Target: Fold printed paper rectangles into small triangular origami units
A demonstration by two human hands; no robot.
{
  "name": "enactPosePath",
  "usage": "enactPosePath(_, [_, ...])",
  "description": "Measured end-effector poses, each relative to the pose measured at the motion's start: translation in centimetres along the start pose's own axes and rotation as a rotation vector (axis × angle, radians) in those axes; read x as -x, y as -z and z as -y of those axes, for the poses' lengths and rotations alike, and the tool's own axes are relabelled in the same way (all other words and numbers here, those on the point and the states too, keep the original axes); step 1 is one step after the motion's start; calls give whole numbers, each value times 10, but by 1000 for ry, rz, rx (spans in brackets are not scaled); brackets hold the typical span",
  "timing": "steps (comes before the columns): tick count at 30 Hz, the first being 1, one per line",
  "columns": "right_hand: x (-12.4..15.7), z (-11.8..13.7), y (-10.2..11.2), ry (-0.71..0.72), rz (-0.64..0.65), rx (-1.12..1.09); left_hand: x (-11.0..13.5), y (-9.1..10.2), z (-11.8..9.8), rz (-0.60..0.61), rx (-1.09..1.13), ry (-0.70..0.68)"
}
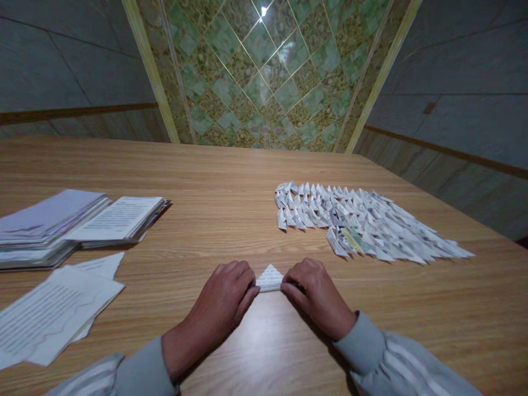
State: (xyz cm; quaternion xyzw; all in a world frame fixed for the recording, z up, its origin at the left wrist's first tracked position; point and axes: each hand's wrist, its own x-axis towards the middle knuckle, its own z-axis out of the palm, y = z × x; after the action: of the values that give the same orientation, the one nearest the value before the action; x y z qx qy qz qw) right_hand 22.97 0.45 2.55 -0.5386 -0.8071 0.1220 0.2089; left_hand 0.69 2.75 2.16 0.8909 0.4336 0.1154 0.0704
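Note:
A small folded piece of printed paper (269,278), triangular at the top, lies on the wooden table (231,181) just in front of me. My left hand (225,300) pinches its left end with curled fingers. My right hand (315,294) pinches its right end the same way. Both hands rest on the table surface, knuckles up. The lower part of the paper piece is hidden between my fingertips.
Many folded white paper triangles (363,223) lie in rows at the right. Stacks of printed sheets (78,223) sit at the left, with loose printed sheets (53,311) nearer me. Beyond the table's far edge is a tiled floor.

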Motion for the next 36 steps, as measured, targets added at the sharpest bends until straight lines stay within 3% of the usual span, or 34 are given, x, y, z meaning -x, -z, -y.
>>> enactPosePath(12, [1,-1,-1,3,12,-78,3,1,2,18,-12,-22])
enactPosePath(27, [2,3,-4,-51,-1,7,1,1,2,53,7,6])
enactPosePath(32, [2,4,-2,-98,8,35,2,1,1,31,23,-1])
enactPosePath(36, [1,4,0,-120,6,52,3,-1,0,-61,9,-123])
